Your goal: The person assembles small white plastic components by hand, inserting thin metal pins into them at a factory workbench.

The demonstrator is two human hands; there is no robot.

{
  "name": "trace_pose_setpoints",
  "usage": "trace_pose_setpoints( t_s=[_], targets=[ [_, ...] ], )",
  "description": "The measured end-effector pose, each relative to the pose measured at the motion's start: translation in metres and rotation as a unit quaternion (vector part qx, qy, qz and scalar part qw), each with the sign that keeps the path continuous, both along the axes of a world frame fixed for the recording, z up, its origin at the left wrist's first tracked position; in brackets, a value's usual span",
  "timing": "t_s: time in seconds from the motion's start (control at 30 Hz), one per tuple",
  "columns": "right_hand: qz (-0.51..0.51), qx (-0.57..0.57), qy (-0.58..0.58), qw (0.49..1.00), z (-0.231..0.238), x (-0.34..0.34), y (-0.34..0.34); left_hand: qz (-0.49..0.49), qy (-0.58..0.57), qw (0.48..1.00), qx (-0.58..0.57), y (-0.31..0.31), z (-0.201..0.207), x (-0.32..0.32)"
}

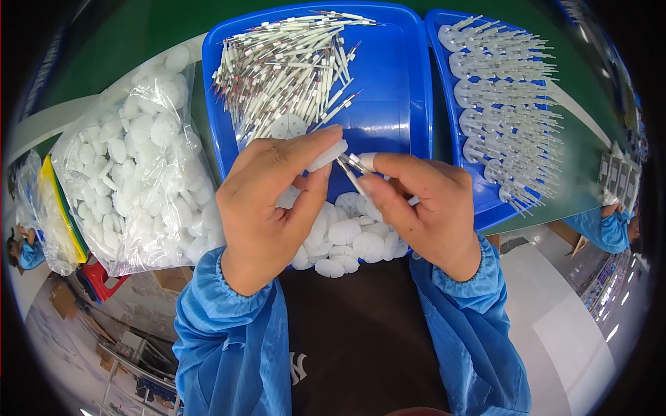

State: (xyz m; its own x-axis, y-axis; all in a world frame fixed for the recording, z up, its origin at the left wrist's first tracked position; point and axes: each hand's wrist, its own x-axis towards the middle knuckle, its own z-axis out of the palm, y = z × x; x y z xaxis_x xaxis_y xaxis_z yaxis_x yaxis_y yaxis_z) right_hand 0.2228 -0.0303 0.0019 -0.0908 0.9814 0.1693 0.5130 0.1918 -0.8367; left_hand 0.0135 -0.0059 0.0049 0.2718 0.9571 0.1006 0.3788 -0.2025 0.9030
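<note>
My left hand (pixel 262 197) pinches a round white plastic disc (pixel 328 157) between thumb and fingers, above the near half of a blue tray (pixel 392 76). From the right, my right hand (pixel 433 208) grips a few thin white rods (pixel 354 173); their ends point at the disc, and whether they touch it I cannot tell. A white cover wraps one right fingertip. A heap of similar slim rods (pixel 284 80) with dark or reddish tips fills the tray's far left. Loose white discs (pixel 347 239) are piled at its near edge, partly hidden by my hands.
A clear bag of white discs (pixel 139 159) lies to the left, beside yellow and green edges (pixel 62 201). At the right, another blue tray (pixel 444 90) holds rows of discs with rods standing out of them (pixel 506 104). Other people in blue sleeves (pixel 602 230) appear at both sides.
</note>
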Motion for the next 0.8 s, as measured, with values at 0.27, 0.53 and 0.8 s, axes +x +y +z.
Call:
trace_pose_setpoints(
  t_s=[0.27,0.53,0.8],
  targets=[
    [0.006,0.118,-0.186,0.975,0.008,-0.011,0.012,0.007,0.104,0.991,0.085,-0.005,0.002,-0.001],
    [0.014,0.094,-0.137,0.986,0.007,-0.018,0.014,0.032,0.039,0.999,-0.002,-0.009,0.005,-0.003],
    [0.02,0.109,-0.133,0.985,0.004,-0.002,0.014,-0.014,-0.044,0.997,-0.062,-0.002,-0.007,-0.012]
  ],
)
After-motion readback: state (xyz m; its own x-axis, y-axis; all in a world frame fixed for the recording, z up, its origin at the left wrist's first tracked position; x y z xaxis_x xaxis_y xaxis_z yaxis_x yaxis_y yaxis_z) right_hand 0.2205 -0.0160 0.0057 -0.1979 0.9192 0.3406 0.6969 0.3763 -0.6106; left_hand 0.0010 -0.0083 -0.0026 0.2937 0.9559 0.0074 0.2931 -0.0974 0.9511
